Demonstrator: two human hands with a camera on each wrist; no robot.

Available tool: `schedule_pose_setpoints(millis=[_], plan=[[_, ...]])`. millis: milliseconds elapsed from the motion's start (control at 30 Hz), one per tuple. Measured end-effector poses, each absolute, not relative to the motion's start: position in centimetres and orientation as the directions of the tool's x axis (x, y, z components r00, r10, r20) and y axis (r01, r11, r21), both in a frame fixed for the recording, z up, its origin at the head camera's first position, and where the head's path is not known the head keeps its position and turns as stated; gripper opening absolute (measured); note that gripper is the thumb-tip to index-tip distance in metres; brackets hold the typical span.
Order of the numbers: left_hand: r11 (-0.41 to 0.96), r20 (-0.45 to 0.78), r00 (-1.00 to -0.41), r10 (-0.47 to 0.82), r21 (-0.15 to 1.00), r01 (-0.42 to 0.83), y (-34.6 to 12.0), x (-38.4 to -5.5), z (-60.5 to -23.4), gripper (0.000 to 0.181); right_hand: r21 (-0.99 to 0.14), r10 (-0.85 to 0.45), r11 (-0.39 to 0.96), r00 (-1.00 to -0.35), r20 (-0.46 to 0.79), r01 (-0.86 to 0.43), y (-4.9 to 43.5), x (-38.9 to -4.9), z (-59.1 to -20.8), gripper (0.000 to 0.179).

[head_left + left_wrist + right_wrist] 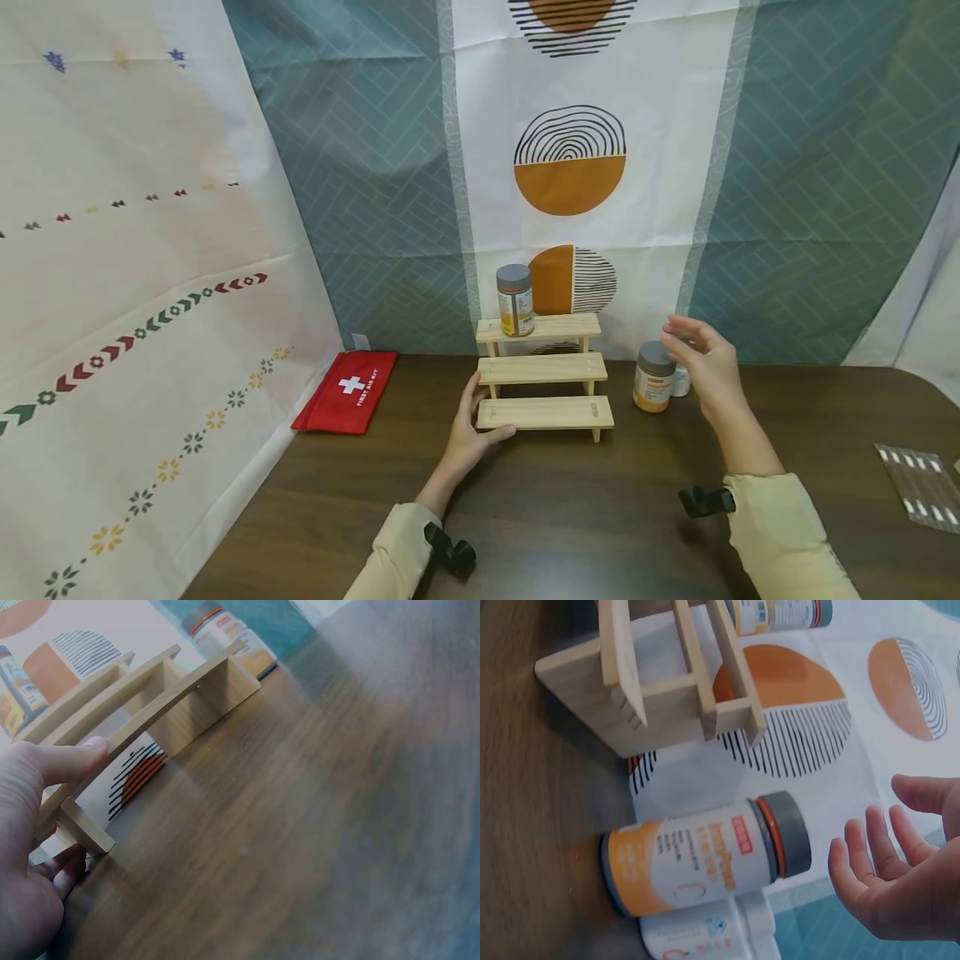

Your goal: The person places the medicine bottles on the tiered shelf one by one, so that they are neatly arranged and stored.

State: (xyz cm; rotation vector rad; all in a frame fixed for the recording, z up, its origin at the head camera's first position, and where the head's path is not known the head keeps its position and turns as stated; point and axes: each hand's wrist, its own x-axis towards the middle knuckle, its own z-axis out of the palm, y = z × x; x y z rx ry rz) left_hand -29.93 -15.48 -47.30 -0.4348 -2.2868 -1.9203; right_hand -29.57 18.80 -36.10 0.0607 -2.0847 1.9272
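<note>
A three-tier wooden step stand point(545, 412) is on the brown table against the curtain. My left hand point(467, 433) grips its left end, thumb over the lowest step and fingers around the side, as the left wrist view also shows. On the top step, towards the left, stands a grey-lidded supplement bottle point(515, 308). A second grey-lidded bottle point(652, 385) with a yellow-and-white label is upright on the table right of the stand. Partly hidden behind it is a smaller white bottle point(705, 930). My right hand point(708, 367) hovers beside these two bottles, fingers loosely bent, holding nothing.
A red first aid kit pouch point(345, 392) lies at the table's left back. Towards the right edge lies a clear packet of cotton swabs point(921, 487). A patterned curtain point(360, 208) hangs behind the table, and a white cloth point(150, 333) borders its left side.
</note>
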Motion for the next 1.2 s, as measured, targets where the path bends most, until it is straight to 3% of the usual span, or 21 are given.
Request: schedule_pose_setpoints(millis=[267, 500, 1200], plan=[[0.164, 0.287, -0.948, 0.137, 0.937, 0.307, -15.5, -29.9, -47.3, 0.104, -0.964, 0.195, 0.223, -0.963, 0.186, -0.142, 19.7, -29.9, -36.8, 0.058], [0.152, 0.268, -0.955, 0.131, 0.946, 0.286, -15.4, -29.8, -47.1, 0.103, -0.928, 0.17, 0.365, -0.975, 0.144, -0.074, 19.4, -30.2, -37.2, 0.063], [0.134, 0.27, -0.952, 0.142, 0.948, 0.289, -15.5, -30.0, -47.4, 0.103, -0.939, 0.173, 0.337, -0.976, 0.134, -0.07, 18.6, -30.9, -38.5, 0.064]])
